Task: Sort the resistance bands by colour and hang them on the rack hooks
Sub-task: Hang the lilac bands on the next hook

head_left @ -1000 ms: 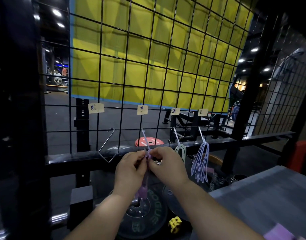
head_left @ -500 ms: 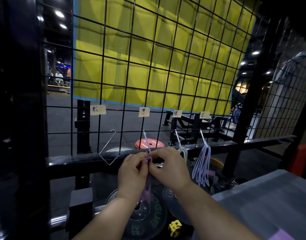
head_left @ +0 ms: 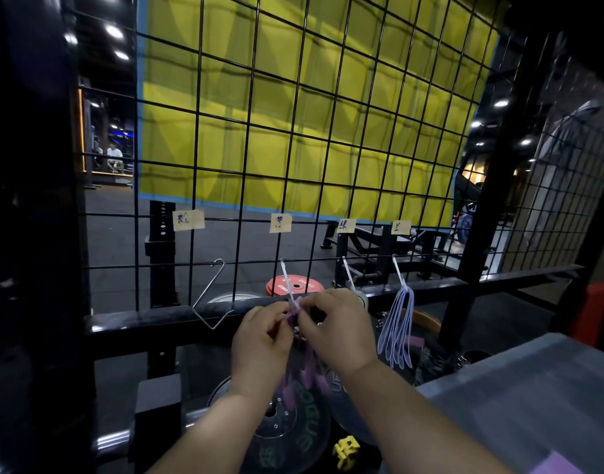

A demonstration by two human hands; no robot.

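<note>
Hardly anything has shifted in the last second: both hands stay bunched at the second hook (head_left: 285, 278) of the rack (head_left: 293, 131), working the purple band (head_left: 307, 374)

Left hand (head_left: 261, 347) and right hand (head_left: 338, 328) meet fingertip to fingertip, each pinching the top of the purple band just where the hook's lower end comes down between them. The hook's wire slopes up and away from the fingers to the grid, under the second paper label (head_left: 280, 223). The band's long axis runs straight down, its blurred loops trailing below the wrists in front of a weight plate (head_left: 283, 432). Neither hand is clearly nearer the hook, though the right sits a little higher. I judge the loop is not yet seated, so the coming move turns on lifting it over the hook's tip. Pale blue bands (head_left: 398, 333) hang on the fourth hook, while the first hook (head_left: 213, 299) is bare
</note>
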